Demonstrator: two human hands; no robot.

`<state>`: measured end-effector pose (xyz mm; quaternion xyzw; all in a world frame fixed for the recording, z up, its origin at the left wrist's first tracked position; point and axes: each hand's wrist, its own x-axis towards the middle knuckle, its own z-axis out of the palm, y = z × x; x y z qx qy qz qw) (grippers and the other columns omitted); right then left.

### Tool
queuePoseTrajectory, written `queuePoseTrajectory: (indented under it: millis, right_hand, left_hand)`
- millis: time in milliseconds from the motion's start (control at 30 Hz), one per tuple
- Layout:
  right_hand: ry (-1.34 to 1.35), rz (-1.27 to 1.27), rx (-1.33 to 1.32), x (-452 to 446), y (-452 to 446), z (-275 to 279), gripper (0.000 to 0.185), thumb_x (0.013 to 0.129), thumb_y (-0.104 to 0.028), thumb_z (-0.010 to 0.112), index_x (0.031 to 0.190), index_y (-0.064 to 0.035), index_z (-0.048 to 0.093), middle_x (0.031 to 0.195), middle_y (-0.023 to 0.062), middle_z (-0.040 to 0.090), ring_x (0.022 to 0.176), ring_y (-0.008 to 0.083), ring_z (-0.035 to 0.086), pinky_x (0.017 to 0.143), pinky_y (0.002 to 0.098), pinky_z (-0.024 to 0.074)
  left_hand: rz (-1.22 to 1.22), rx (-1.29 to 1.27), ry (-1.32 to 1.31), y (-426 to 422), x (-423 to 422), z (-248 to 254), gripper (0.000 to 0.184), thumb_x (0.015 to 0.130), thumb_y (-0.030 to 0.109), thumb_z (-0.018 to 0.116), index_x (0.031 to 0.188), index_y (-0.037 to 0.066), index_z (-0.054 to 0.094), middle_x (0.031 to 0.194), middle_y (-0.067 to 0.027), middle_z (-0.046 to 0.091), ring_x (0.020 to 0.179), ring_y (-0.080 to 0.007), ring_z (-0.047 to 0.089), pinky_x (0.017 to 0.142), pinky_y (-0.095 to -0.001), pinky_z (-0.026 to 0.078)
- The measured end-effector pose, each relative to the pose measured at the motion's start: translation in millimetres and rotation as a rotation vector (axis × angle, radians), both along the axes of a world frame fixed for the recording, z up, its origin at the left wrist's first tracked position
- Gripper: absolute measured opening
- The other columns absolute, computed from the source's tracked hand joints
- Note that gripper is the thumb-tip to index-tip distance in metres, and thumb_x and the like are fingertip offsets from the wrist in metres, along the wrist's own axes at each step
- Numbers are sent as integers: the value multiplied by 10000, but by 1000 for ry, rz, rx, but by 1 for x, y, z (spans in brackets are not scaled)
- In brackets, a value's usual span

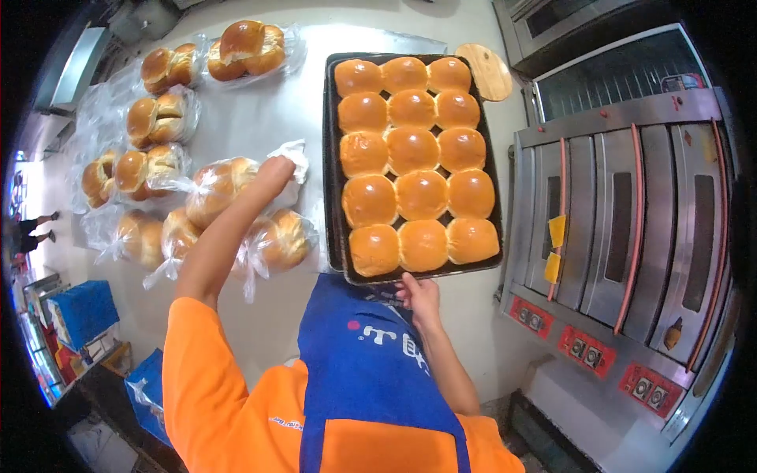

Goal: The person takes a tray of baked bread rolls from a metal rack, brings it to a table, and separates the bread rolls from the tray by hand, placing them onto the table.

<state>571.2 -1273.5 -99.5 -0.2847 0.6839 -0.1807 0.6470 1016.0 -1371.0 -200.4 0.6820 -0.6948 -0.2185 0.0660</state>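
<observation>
A black tray (335, 158) of glossy golden buns (418, 189), in rows of three, lies on the metal table. My right hand (418, 298) is at the tray's near edge, fingers partly spread, the thumb or a finger touching the rim. Left of the tray, my left hand (277, 172) is closed on a crumpled white cloth (293, 158), above the bagged buns. Tied clear bags of buns (282, 239) sit below that forearm, and more bagged bread (213, 189) lies beside it.
Several more bread bags (154, 118) cover the table's left side. A round wooden board (485, 72) is by the tray's far right corner. Metal ovens (607, 236) with red control panels stand on the right. Blue crates (83, 314) are at lower left.
</observation>
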Motion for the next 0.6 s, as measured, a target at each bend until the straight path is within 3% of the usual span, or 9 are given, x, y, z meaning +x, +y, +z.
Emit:
queuePoseTrajectory:
  millis: [133, 167, 233, 267, 333, 400, 467, 533, 600]
  right_hand:
    - [-124, 139, 73, -4, 0, -2, 399, 1020, -369, 647, 996, 25, 699, 882, 105, 735, 642, 141, 664, 497, 264, 518]
    - [-54, 190, 97, -12, -3, 0, 388, 1021, -359, 642, 993, 24, 698, 891, 108, 735, 657, 146, 668, 510, 272, 527]
    - [89, 293, 151, -46, -10, 11, 368, 1024, -339, 631, 987, 21, 696, 909, 114, 735, 686, 156, 677, 537, 286, 546]
    - [178, 334, 55, -73, -9, 12, 333, 1022, -306, 626, 1022, 22, 689, 909, 111, 727, 703, 156, 679, 554, 285, 548]
    - [349, 418, -155, -123, -14, 5, 279, 1019, -239, 616, 1092, 24, 673, 909, 107, 712, 736, 158, 684, 588, 283, 554]
    - [400, 107, -530, -152, -17, 0, 275, 1023, -182, 585, 1220, 4, 628, 888, 81, 671, 747, 137, 664, 610, 269, 538]
    - [497, -85, -737, -190, -34, -16, 316, 1055, -185, 550, 1326, -27, 586, 880, 54, 626, 768, 111, 635, 615, 248, 512]
    - [431, -83, -600, -192, -67, 14, 295, 1050, -146, 533, 1304, -13, 601, 848, 47, 630, 705, 105, 613, 604, 245, 512]
    - [392, 23, -514, -183, -91, 27, 273, 1054, -128, 516, 1274, -9, 624, 824, 41, 633, 667, 98, 595, 597, 240, 507]
  left_hand:
    - [5, -18, -277, -7, -6, 7, 243, 781, 81, 686, 1020, 80, 730, 965, -165, 686, 919, -371, 675, 738, -466, 550]
    - [43, -149, -307, -3, -10, 7, 337, 817, 132, 713, 1151, 93, 693, 1002, -147, 656, 950, -351, 652, 768, -455, 543]
    - [117, -185, -155, 2, -34, 71, 405, 858, 140, 730, 1250, 86, 639, 1103, -165, 644, 1024, -356, 637, 827, -459, 537]
    - [150, -196, -75, 11, -48, 99, 443, 879, 144, 738, 1299, 82, 612, 1154, -175, 639, 1061, -358, 630, 856, -461, 534]
    - [169, -214, 59, 39, -71, 119, 378, 903, 178, 737, 1250, 64, 637, 1142, -171, 658, 1016, -338, 649, 837, -449, 535]
    - [191, -435, 260, 74, -109, 126, 302, 934, 228, 713, 1173, 52, 663, 970, -159, 674, 887, -338, 650, 764, -441, 516]
    - [519, -66, 390, 113, -156, 143, 268, 945, 246, 708, 1106, 37, 660, 893, -165, 686, 814, -354, 661, 716, -440, 510]
    - [731, -46, 505, 143, -197, 141, 237, 962, 253, 682, 1025, 28, 644, 841, -168, 682, 765, -380, 662, 679, -458, 499]
    - [860, -108, 409, 164, -228, 114, 200, 979, 223, 649, 984, 25, 621, 823, -186, 678, 784, -404, 664, 691, -482, 497]
